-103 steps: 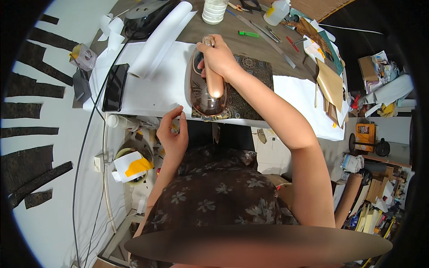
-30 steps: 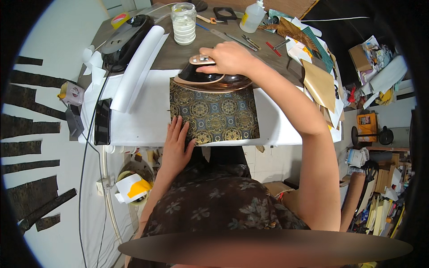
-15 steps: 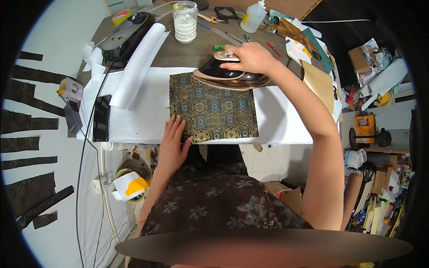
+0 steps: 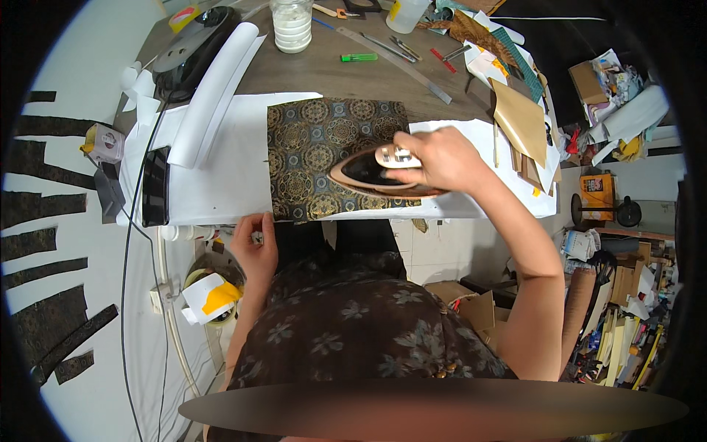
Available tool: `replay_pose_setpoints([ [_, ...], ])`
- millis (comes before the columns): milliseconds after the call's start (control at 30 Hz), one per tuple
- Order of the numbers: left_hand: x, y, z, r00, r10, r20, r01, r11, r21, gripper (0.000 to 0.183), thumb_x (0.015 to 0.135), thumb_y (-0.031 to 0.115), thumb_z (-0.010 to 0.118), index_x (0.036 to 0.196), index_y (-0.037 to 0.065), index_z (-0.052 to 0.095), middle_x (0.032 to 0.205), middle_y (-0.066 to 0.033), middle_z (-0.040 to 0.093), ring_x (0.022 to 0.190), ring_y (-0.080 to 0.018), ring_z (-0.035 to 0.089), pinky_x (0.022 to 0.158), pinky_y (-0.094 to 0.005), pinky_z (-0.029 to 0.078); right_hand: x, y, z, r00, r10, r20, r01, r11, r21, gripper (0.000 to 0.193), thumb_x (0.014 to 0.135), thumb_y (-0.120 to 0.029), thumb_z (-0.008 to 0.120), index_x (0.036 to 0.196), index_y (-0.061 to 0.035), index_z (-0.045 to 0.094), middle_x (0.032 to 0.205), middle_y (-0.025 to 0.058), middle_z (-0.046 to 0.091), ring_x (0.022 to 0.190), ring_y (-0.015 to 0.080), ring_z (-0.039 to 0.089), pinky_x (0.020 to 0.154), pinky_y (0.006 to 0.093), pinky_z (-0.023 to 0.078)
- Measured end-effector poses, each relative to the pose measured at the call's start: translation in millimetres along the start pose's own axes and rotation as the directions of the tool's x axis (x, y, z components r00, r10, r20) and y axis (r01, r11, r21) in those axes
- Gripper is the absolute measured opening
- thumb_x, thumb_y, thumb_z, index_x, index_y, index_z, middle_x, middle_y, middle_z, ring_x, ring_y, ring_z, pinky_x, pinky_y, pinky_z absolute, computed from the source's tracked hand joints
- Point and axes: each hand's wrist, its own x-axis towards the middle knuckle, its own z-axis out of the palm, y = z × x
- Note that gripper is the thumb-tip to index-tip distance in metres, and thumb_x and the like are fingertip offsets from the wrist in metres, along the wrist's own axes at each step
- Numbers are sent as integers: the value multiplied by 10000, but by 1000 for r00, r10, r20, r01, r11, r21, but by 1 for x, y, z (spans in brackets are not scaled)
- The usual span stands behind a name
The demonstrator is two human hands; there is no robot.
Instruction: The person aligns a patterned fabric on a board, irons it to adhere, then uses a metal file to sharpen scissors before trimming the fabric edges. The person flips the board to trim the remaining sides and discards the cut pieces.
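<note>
My right hand [image 4: 445, 160] is wrapped round the handle of a clothes iron [image 4: 357, 168], dark with copper-coloured trim. The iron rests on the lower right part of a patterned fabric piece [image 4: 302, 132], dark with gold and blue-grey medallions. That fabric lies flat over white paper [image 4: 228, 195] on the table. At the table's front edge, beside the fabric's near left corner, my left hand [image 4: 255, 247] is closed with its fingers curled. Whether anything is pinched in it is hidden.
A white paper roll [image 4: 213, 96] and a black phone-like slab [image 4: 156, 186] lie at the left. Farther back are a jar of white stuff [image 4: 292, 26], a green-handled tool [image 4: 359, 57] and a metal ruler [image 4: 398, 66]. Brown paper [image 4: 519, 121] lies at the right.
The iron has come toward me and slightly right, from the fabric's far edge to its near right part. My left hand has left the fabric, moved back to the table edge and curled.
</note>
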Motion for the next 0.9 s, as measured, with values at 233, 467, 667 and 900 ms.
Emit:
replay_pose_setpoints([
  [233,-18,-25,23,747,-533,398,665,605,-438,301,964,253,676,883,-36,696,809,-65,709,710,-119,662,661,-242,531,-29,-24,-15,991,-89,104,73,986,151,405,831,-488,727,942,-120,599,727,105,668,645,326,657,548,415,501],
  [467,-5,-10,28,684,-564,462,718,409,-563,325,894,281,752,778,9,617,736,-71,626,715,-169,661,717,-314,575,79,-28,-114,943,-210,-258,239,967,90,404,757,-381,837,954,-76,661,708,76,619,588,215,611,545,338,443],
  [667,-13,-13,33,717,-551,426,666,363,-651,291,913,230,743,759,29,600,756,-58,639,713,-150,651,720,-314,565,272,-60,-193,894,-295,-338,354,927,128,326,804,-157,761,1014,-27,548,812,216,629,773,388,646,706,434,504],
  [900,-9,-8,31,792,-472,388,597,461,-657,327,910,152,748,659,21,585,637,16,598,600,-29,477,560,-249,389,490,-17,-98,772,-469,-429,542,838,60,434,737,-197,859,1065,-116,587,908,140,675,860,362,646,755,432,499],
])
